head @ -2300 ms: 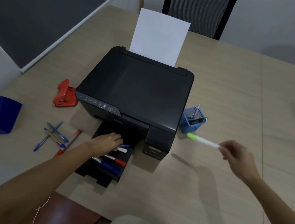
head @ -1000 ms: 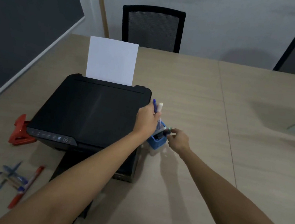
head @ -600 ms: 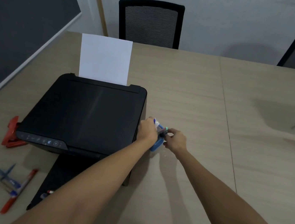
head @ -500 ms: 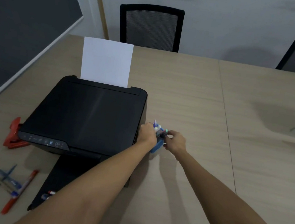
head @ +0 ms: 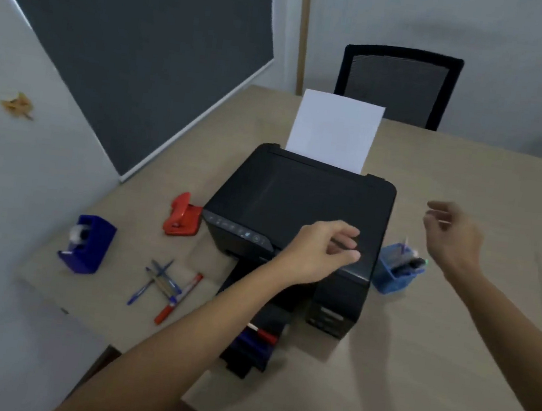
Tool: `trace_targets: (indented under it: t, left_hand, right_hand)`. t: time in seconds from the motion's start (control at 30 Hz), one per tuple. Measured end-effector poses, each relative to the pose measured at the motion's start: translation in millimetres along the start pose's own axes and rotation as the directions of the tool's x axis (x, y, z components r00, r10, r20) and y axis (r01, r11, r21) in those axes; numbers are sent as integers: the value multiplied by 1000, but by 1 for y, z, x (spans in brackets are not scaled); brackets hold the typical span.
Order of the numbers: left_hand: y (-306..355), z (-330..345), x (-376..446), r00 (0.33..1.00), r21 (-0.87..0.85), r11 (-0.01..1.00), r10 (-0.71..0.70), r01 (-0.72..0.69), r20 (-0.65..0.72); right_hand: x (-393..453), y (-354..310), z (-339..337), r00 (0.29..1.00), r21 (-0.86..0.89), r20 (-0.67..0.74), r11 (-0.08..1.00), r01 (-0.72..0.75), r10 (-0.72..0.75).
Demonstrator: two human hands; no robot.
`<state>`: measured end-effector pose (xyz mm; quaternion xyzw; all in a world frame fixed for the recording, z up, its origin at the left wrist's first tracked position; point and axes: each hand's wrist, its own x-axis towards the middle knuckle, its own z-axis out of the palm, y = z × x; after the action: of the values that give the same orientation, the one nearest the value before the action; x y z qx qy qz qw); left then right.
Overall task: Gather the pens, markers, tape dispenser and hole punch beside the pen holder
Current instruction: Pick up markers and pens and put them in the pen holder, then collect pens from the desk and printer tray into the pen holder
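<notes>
A blue pen holder [head: 390, 277] stands right of the black printer, with several pens and markers sticking out of it. My left hand [head: 323, 251] hovers empty over the printer's front right corner, fingers loosely apart. My right hand [head: 453, 236] hangs open above and right of the holder. Left of the printer lie a red hole punch [head: 182, 217], a dark blue tape dispenser [head: 87, 242], several blue pens [head: 157, 282] and a red marker [head: 179, 298]. A red marker [head: 262, 333] and a blue one [head: 251, 341] rest on the printer's output tray.
The black printer [head: 300, 209] sits mid-table with a white sheet [head: 335, 131] standing in its rear feed. A black mesh chair [head: 397, 84] stands behind the table [head: 446, 380]. A dark board hangs on the left wall. The table's left edge runs near the tape dispenser.
Both hands have let go at the pen holder and drawn back, the left over the printer, the right up and to the right. The view has swung left.
</notes>
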<state>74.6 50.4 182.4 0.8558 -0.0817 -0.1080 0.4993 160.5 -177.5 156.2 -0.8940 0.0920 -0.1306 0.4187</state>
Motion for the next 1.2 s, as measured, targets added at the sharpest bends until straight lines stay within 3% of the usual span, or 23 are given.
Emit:
trace_targets:
  t: [0.1,0.17,0.23,0.33,0.4,0.47,0.57,0.67,0.77,1.0,1.2]
  left_hand:
    - [-74,-66,-43,990,-26,997,-74,71,-122]
    - [-134,-110,-68,951,23,976,-203,214,-234]
    - [-195,-146,-92,869,107,900,-370,423,-329]
    - [-276,-185,-121,823,277,789,-451,548,-344]
    - [-309,-194,-130,857,372,774,-436,513,-275]
    - [-334,-196,-133,907,493,764,-386,416,-167]
    - [-360,-189,-129,951,600,755,-309,263,-29]
    - [-370,-185,-122,974,639,750,-225,168,8]
    - [-368,-178,-113,985,681,715,-158,160,-66]
    - [-379,-176,-103,992,747,661,-124,77,8]
    - [-369,-180,-105,999,789,614,43,-29,4]
  right_hand:
    - [-43,-49,33,989,119,14,983,144,-146]
    - [-83,-71,62,960,135,33,953,270,-277]
    - [-125,-80,93,902,120,82,902,414,-424]
    - [-175,-78,145,793,46,325,846,530,-515]
    - [-194,-64,177,724,-36,540,848,529,-429]
    - [-205,-49,205,692,-167,669,853,494,-270]
    - [-215,-40,228,703,-331,710,861,386,-42]
    - [-220,-43,240,692,-444,718,815,373,75]
    - [-218,-44,241,703,-495,702,787,368,113]
    - [-222,-48,239,657,-484,750,739,469,75]
    - [-224,-45,235,632,-464,775,705,536,30]
